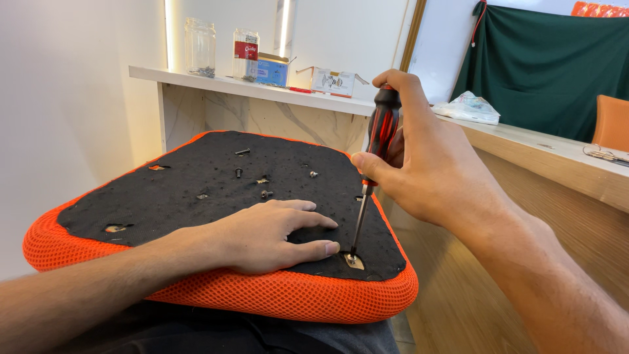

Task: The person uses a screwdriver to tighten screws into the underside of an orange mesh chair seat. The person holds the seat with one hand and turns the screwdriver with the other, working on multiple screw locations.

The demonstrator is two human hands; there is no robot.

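— Forearms come in from the bottom edge, and the left hand (275, 233) lies flat, fingers spread, on the black underside of the orange mesh seat cushion (216, 196) resting across the person's lap. Is that enough hold?

— I'd judge so, provided the palm keeps pressing; the thumb sits just beside the cut-out (354, 260) near the front right corner, so the fabric stays taut there.

— And the right hand (419, 164)?

— Closed around the red-and-black handle of the screwdriver (373, 170), thumb along the grip. The shaft leans slightly, its tip down in that cut-out. Better to bring it upright over the screw, so the tip doesn't slip out.

— Other screws?

— Several small ones (266, 193) stand near the cushion's middle, well apart from the tip. Jars (200, 46) and boxes sit on the counter (275, 92) behind.
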